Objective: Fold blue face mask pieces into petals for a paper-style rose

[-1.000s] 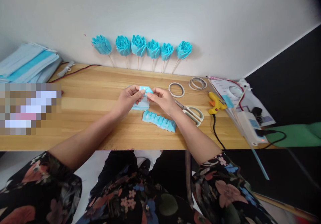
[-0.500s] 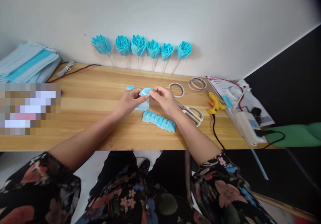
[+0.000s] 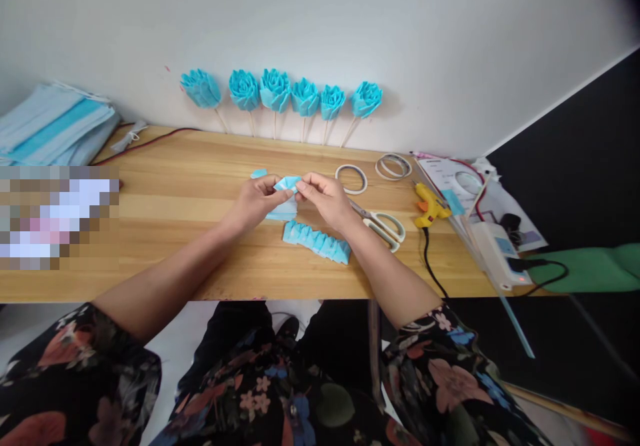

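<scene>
Between my two hands is a small folded piece of light blue fabric (image 3: 287, 183), pinched at both ends above the table. My left hand (image 3: 256, 201) grips its left side with thumb and fingers. At its right side, my right hand (image 3: 325, 197) presses it between thumb and forefinger. Flat blue pieces (image 3: 283, 210) lie just under my hands, and one small blue scrap (image 3: 259, 173) is behind my left hand. Nearer to me rests a row of overlapping folded blue petals (image 3: 317, 241). Scissors (image 3: 385, 229) lie beside my right wrist, partly hidden by it.
Several blue fabric flowers (image 3: 275, 91) on sticks lean against the wall. Tape rolls (image 3: 351, 179), a yellow glue gun (image 3: 429, 206) with its cord, and a power strip (image 3: 501, 256) are on the right. Blue face masks (image 3: 55, 123) are stacked at the left, behind a blurred-out area.
Both hands keep their pinch on the folded blue piece, which has shifted very slightly left and turned a little. Nothing else on the table has visibly moved.
</scene>
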Available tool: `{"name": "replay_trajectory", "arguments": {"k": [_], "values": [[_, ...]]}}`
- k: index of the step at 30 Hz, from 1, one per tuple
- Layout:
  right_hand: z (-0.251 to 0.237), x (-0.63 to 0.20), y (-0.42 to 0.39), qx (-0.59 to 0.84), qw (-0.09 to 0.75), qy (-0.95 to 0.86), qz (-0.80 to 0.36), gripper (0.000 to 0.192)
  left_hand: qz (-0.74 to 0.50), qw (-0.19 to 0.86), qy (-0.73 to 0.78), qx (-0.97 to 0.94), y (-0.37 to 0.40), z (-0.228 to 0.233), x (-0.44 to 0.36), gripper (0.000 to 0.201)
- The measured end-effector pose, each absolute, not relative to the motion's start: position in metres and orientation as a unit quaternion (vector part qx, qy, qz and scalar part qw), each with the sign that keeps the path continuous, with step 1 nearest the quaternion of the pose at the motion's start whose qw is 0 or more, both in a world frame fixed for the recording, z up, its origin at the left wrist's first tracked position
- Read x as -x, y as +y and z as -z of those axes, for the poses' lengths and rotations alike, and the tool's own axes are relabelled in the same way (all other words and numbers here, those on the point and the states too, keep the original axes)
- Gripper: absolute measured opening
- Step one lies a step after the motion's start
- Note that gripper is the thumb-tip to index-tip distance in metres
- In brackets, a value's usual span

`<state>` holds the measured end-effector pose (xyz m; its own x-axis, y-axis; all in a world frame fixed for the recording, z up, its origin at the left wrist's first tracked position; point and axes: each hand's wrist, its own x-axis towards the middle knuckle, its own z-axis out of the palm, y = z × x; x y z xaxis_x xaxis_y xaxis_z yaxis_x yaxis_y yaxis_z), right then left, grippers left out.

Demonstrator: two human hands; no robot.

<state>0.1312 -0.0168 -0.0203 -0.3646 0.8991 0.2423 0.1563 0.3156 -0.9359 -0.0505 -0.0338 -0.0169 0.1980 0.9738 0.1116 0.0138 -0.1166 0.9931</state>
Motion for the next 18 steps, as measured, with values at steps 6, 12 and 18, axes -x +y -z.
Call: {"name": "replay_trajectory", "arguments": {"k": [6,12,18], "values": [[0.0213,-0.1313,-0.0147,0.373,0.439,-0.668,-0.471,0.043,-0.476,0.526,0.413,-0.571,-0.0336,0.0148,0.0508,0.033],[0.0191,-0.1323,-0.0135,0.394,0.450,-0.672,-0.436,0.040,-0.488,0.525,0.414,-0.561,-0.0336,0.0140,0.0521,0.028],[0.0185,-0.1318,-0.0142,0.399,0.448,-0.658,-0.455,0.044,-0.520,0.529,0.405,-0.534,-0.0312,0.0140,0.0530,0.025]]}}
